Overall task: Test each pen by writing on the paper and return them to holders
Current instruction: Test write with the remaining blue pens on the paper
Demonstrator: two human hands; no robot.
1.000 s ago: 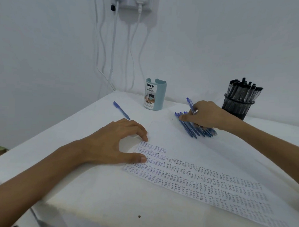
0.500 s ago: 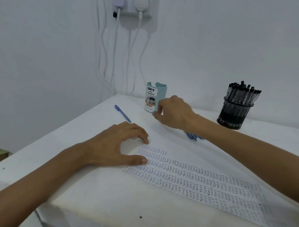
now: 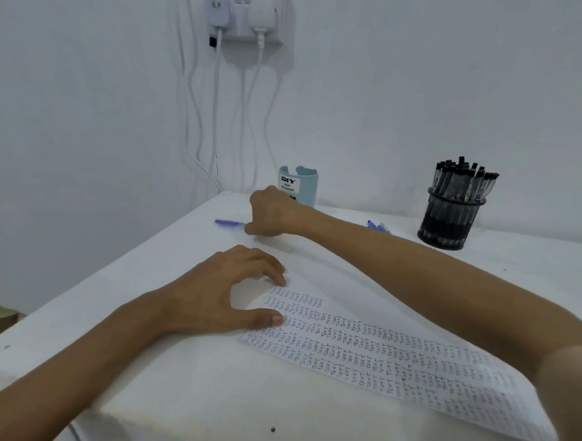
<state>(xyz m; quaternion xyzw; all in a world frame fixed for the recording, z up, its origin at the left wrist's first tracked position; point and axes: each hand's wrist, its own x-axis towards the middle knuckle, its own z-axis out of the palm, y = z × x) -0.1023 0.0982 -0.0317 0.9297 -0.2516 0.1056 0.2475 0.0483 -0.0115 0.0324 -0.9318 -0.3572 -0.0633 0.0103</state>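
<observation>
The right hand (image 3: 273,216) is covering one end of the blue pen (image 3: 228,223); the forearm (image 3: 414,269) is hiding most other pens (image 3: 379,227).

Blue pen (image 3: 228,223) lies flat near teal holder (image 3: 305,187).

Your right hand (image 3: 273,216) has left the pile of blue pens (image 3: 379,227) right of the teal holder (image 3: 302,187), crossed in front of it, and now meets the lone blue pen (image 3: 228,223) at its left, fingers curled.

Loose pen (image 3: 228,223) left of organizer (image 3: 305,187), pen-filled holder (image 3: 449,224) right
</observation>
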